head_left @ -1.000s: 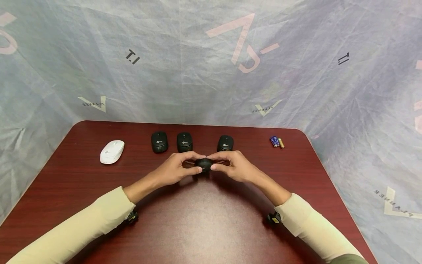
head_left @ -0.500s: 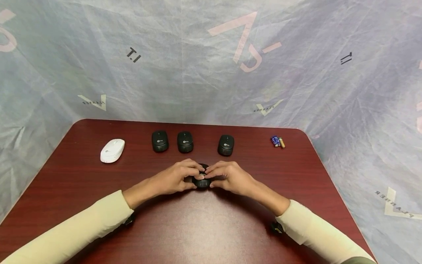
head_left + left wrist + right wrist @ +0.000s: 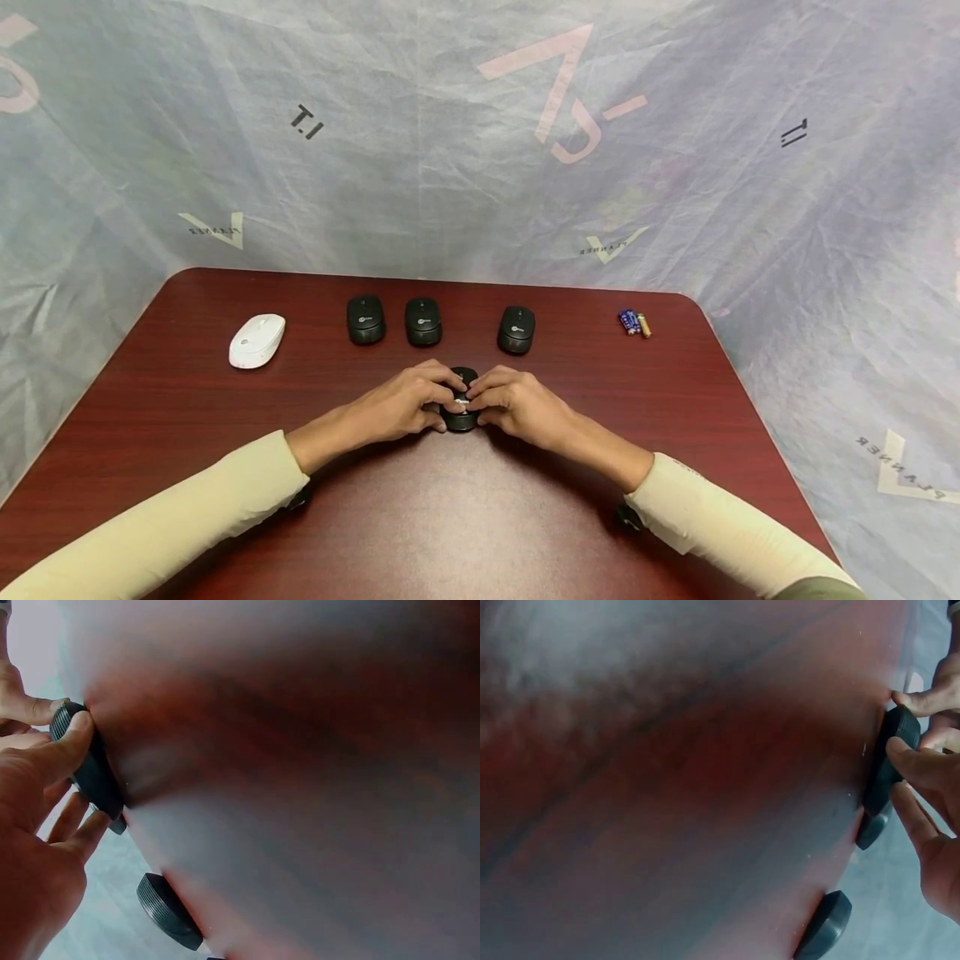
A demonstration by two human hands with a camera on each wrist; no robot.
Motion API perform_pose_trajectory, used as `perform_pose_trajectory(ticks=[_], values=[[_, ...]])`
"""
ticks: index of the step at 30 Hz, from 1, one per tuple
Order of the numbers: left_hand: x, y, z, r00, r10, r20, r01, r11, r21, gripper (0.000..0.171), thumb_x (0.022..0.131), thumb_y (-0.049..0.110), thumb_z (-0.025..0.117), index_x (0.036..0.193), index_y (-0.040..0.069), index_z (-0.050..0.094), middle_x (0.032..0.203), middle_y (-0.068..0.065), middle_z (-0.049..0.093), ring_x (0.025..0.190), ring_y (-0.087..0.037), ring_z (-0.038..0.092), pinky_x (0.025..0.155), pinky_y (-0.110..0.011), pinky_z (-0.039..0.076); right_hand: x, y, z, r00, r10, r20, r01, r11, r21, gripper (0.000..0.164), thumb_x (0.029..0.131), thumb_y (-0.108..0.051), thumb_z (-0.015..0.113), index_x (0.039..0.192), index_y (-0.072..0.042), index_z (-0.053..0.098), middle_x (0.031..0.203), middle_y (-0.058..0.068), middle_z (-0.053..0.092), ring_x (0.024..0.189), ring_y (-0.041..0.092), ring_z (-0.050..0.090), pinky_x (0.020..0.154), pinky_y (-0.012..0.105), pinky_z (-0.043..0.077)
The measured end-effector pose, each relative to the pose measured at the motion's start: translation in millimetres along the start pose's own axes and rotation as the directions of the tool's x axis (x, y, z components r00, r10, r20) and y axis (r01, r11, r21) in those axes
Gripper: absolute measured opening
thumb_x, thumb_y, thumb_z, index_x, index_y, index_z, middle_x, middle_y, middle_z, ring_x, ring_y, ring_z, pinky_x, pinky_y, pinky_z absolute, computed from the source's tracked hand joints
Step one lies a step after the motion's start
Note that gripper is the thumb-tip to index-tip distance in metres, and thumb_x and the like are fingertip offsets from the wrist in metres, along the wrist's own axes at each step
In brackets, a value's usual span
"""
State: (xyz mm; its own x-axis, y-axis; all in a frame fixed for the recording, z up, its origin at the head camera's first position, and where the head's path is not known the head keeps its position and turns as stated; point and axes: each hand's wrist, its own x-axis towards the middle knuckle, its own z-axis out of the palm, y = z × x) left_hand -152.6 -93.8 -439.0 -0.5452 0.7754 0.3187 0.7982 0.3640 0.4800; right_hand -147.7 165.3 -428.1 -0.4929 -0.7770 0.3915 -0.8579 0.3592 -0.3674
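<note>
We've got our left hand (image 3: 401,406) and right hand (image 3: 534,410) gripping the nearest rounded black plastic mouse (image 3: 461,422) on the dark-red wood-grain table (image 3: 450,517), probably the positioning step, so next likely wants light, even finger pressure.

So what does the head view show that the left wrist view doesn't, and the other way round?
Only the head view shows the white mouse, the batteries and the printed marks on the backdrop.

Only the left wrist view gives a low, side-on look at the held black mouse, with fine ridges clear on another black mouse.

Both share the left hand and right hand gripping the held black mouse, other black mice beyond it, and the table.
</note>
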Motion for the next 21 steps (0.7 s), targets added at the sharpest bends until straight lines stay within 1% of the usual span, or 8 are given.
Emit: perform_pose_trajectory(ticks=[2,4,8,10,12,17,19,21], values=[[1.6,2.4,-1.8,1.000,-0.024,0.019,0.023,1.000,0.006,0.027,0.076,0.011,0.092,0.100,0.015,0.082,0.127,-0.004,0.071,0.121,-0.021,0.063,0.099,-0.035,0.061,1.6,-0.4,-2.0,1.000,-0.012,0.021,0.013,1.000,-0.016,0.022,0.081,-0.003,0.088,0.102,-0.007,0.083,0.111,0.008,0.078,0.109,0.022,0.073,0.096,0.028,0.064],[3.9,6.1,-3.7,0.998,-0.056,0.037,0.056,0.998,0.022,0.023,0.079,0.017,0.091,0.101,0.015,0.082,0.126,-0.003,0.072,0.120,-0.019,0.064,0.099,-0.035,0.061,3.6,-1.7,-4.9,0.999,-0.003,0.052,0.005,1.000,-0.028,0.023,0.084,-0.007,0.087,0.106,-0.008,0.082,0.113,0.008,0.078,0.111,0.022,0.072,0.097,0.029,0.063],[8.5,15.1,-6.0,0.993,-0.106,0.057,0.101,0.991,0.088,0.022,0.087,0.030,0.086,0.104,0.016,0.083,0.124,-0.002,0.073,0.116,-0.018,0.065,0.098,-0.036,0.061,6.8,-5.1,-11.4,0.988,0.077,0.134,-0.070,0.996,-0.054,0.030,0.089,-0.020,0.084,0.116,-0.008,0.080,0.122,0.009,0.077,0.121,0.025,0.071,0.102,0.034,0.062],[10.0,18.2,-5.7,0.993,-0.108,0.053,0.101,0.987,0.123,0.022,0.089,0.032,0.084,0.105,0.017,0.083,0.122,-0.002,0.074,0.114,-0.018,0.066,0.098,-0.036,0.061,7.8,-6.4,-13.9,0.978,0.111,0.175,-0.099,0.992,-0.074,0.033,0.091,-0.023,0.083,0.119,-0.008,0.079,0.127,0.012,0.075,0.126,0.028,0.069,0.106,0.038,0.060],[10.7,20.2,-5.7,0.994,-0.098,0.043,0.090,0.985,0.149,0.020,0.089,0.031,0.084,0.104,0.016,0.084,0.119,-0.003,0.075,0.111,-0.018,0.068,0.096,-0.037,0.062,9.3,-7.1,-14.9,0.970,0.128,0.207,-0.108,0.989,-0.102,0.033,0.092,-0.024,0.081,0.120,-0.007,0.078,0.130,0.015,0.072,0.128,0.030,0.068,0.108,0.040,0.059],[8.6,21.3,-8.4,0.997,-0.068,0.031,0.062,0.982,0.181,0.016,0.088,0.027,0.085,0.098,0.015,0.084,0.110,-0.003,0.076,0.102,-0.018,0.069,0.090,-0.036,0.064,16.3,-10.6,-13.5,0.965,0.093,0.246,-0.060,0.988,-0.140,0.033,0.093,-0.022,0.080,0.120,-0.004,0.077,0.130,0.018,0.071,0.127,0.031,0.068,0.110,0.041,0.058],[5.0,20.6,-10.9,0.997,-0.077,0.032,0.070,0.981,0.183,0.015,0.087,0.027,0.086,0.096,0.015,0.084,0.108,-0.002,0.076,0.099,-0.017,0.068,0.087,-0.036,0.064,20.5,-12.7,-11.3,0.962,0.079,0.260,-0.044,0.989,-0.139,0.034,0.093,-0.022,0.079,0.121,-0.003,0.076,0.130,0.018,0.071,0.127,0.031,0.068,0.111,0.041,0.057],[0.3,19.4,-13.8,0.995,-0.090,0.034,0.082,0.978,0.192,0.014,0.087,0.027,0.086,0.095,0.016,0.084,0.105,0.000,0.075,0.096,-0.015,0.067,0.085,-0.035,0.063,25.3,-14.6,-8.2,0.958,0.080,0.274,-0.045,0.990,-0.132,0.035,0.094,-0.022,0.079,0.123,-0.003,0.075,0.130,0.018,0.071,0.128,0.031,0.067,0.111,0.039,0.057]])
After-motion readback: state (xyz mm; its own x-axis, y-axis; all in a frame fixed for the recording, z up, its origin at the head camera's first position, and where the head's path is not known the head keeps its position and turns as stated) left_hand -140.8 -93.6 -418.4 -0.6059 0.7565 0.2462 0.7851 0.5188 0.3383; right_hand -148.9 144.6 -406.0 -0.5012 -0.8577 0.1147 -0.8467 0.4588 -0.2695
